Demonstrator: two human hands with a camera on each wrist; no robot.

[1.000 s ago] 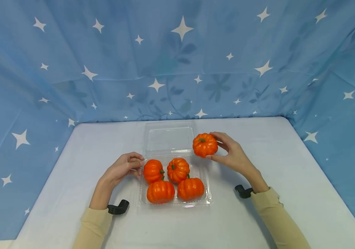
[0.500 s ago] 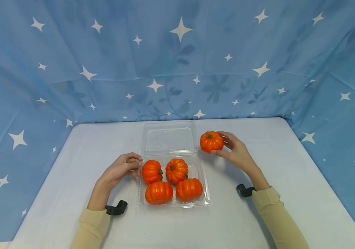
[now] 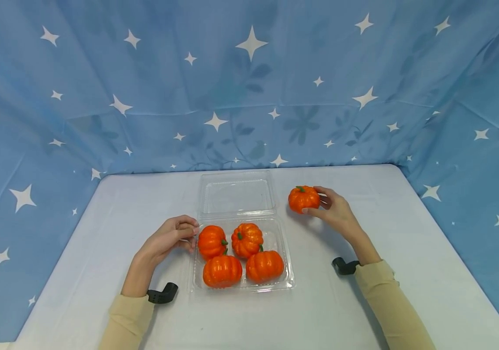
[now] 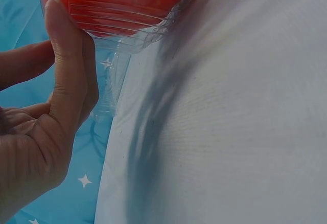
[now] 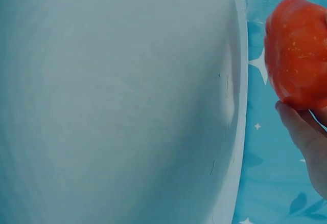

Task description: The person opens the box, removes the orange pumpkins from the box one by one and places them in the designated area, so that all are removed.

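Presently, the right hand (image 3: 334,210) grips a glossy orange pumpkin (image 3: 303,199) right of centre in the head view, thumb at the near side and fingers round the back. The left hand (image 3: 172,236), left of centre, touches a clear container (image 3: 277,234) holding four other pumpkins (image 3: 247,240); whether it pinches the wall cannot be told.

Handling, as judged: the held pumpkin is probably light and stiff, with a smooth skin that may slip. Sound hold is across the ribbed sides, thumb in a groove; the green stem (image 3: 300,188) looks the weakest point. The container appears thin and likely to flex, best held at its rim, and the open lid (image 3: 236,194) equally so.

Limits of inspection: the pumpkin hides some right fingertips. Whether it touches the tabletop (image 3: 240,321) is unclear. The right wrist view crops pumpkin and hand at its right edge; the left wrist view cuts off the container at the top.
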